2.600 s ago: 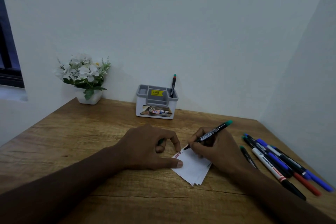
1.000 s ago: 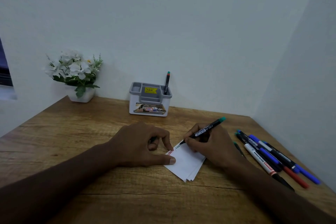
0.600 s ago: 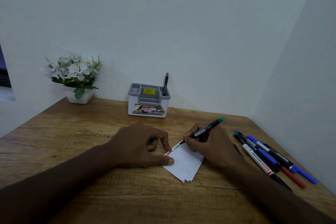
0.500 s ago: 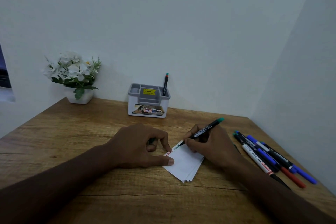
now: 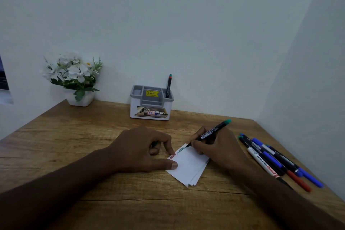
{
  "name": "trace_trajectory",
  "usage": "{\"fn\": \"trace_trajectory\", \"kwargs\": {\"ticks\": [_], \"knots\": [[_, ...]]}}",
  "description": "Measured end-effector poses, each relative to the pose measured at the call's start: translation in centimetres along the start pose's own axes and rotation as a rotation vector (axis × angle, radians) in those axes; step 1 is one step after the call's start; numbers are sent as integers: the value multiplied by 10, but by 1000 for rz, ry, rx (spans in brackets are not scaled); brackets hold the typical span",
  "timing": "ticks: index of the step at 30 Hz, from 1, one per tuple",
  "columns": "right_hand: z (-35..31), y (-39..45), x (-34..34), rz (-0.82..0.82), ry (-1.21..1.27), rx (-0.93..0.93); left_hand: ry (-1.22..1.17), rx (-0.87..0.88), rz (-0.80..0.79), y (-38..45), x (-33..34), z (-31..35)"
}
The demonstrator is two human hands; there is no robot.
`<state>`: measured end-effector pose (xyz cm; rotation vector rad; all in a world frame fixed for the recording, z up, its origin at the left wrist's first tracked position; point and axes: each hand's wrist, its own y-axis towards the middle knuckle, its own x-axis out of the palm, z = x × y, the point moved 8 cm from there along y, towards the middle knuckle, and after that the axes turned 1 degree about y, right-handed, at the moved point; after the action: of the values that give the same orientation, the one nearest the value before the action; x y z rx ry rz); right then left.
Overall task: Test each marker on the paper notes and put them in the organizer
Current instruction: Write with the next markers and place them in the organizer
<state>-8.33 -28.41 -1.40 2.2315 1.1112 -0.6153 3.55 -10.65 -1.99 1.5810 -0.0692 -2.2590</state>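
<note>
While one marker (image 5: pixel 209 133) in use, several loose markers (image 5: pixel 274 160).

One organizer (image 5: pixel 151 102), one flower pot (image 5: pixel 79 99), one note stack (image 5: pixel 188 166), two hands, several markers.

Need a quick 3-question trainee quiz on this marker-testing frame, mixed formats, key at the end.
1. True or false: the organizer already holds one marker.
2. Which hand grips the green-capped marker whose tip is on the paper notes? A) left hand B) right hand
3. Fill in: beside the green scribble on the top note is a ___ scribble.

Key: 1 true; 2 B; 3 red.
</note>
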Motion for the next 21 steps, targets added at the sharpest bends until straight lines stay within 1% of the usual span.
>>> {"fn": "trace_trajectory", "kwargs": {"ticks": [5, 8, 11, 14, 17, 21], "knots": [[-3, 0, 0, -7, -12, -23, 9, 3, 8, 2, -1, 1], [-2, 0, -2, 15, -12, -10, 9, 9, 7, 1, -1, -1], [-2, 0, 1, -5, -12, -6, 6, 2, 7, 2, 1, -3], [0, 0, -2, 26, -16, 4, 0, 13, 12, 2, 2, -3], [-1, 0, 0, 8, 6, 1, 4, 25, 36, 3, 1, -4], [-1, -1, -1, 19, 27, 16, 12, 22, 26, 3, 2, -5]]}}
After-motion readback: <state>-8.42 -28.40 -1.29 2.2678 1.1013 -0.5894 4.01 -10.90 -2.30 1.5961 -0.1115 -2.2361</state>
